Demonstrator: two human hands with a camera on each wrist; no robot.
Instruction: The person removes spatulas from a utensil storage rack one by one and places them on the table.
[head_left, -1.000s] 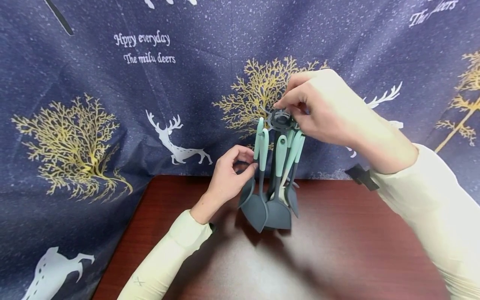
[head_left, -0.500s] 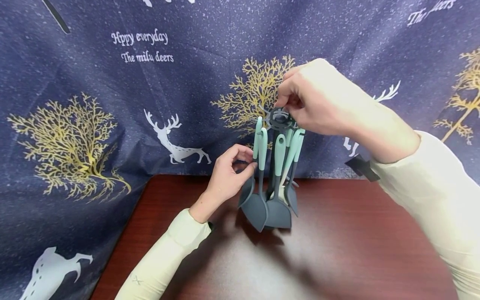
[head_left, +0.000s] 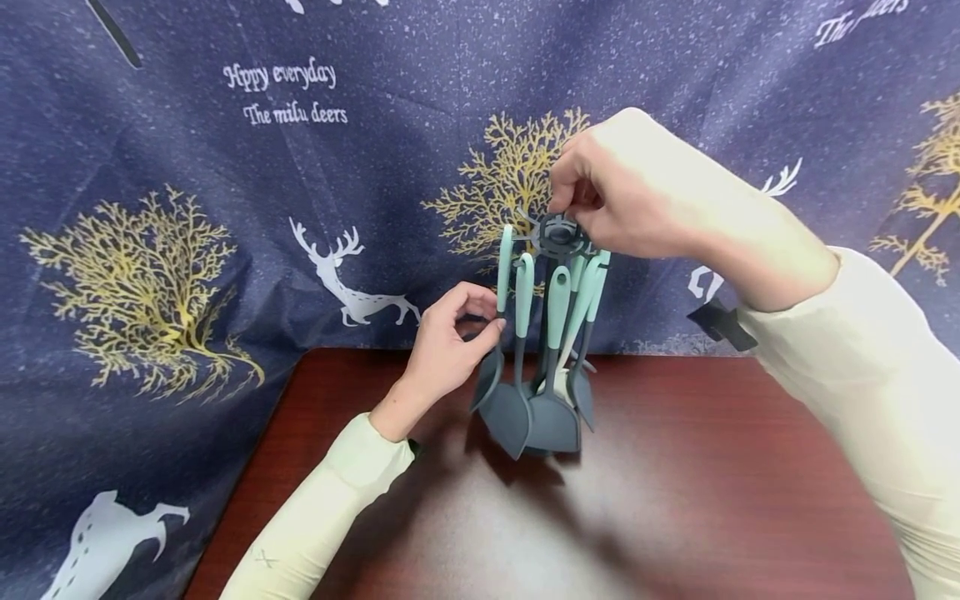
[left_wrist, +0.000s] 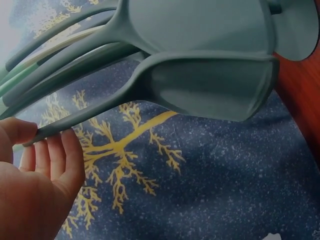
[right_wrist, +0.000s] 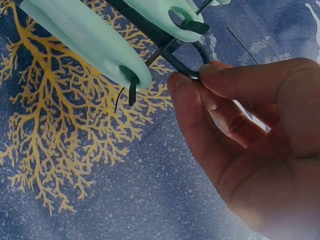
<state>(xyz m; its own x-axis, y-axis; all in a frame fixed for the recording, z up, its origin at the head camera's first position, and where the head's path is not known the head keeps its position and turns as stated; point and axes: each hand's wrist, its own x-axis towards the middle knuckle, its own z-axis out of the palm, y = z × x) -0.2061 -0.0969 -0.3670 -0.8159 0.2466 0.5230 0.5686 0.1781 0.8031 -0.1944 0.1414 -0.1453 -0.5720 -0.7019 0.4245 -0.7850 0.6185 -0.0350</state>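
A dark rack (head_left: 558, 236) with a round top and hooks carries several utensils with mint handles and grey heads. My left hand (head_left: 450, 342) pinches the leftmost utensil (head_left: 506, 271) where its handle meets the grey shaft. In the left wrist view, the left hand (left_wrist: 45, 175) has thumb and fingers around the shaft, and the utensil's grey head (left_wrist: 210, 85) points away. My right hand (head_left: 637, 187) is at the rack's top; in the right wrist view, the right hand (right_wrist: 250, 125) pinches the dark ring (right_wrist: 202, 52) between thumb and fingers, beside two hooked mint handles.
The rack stands on a dark red table (head_left: 675, 467), near its back edge. Behind hangs a blue cloth (head_left: 420, 150) printed with golden trees and white deer. A small dark object (head_left: 722, 325) shows beside the right sleeve.
My left hand has moved slightly left, and the leftmost utensil has swung away from its neighbour. My right hand has shifted a little up and left at the rack's top.
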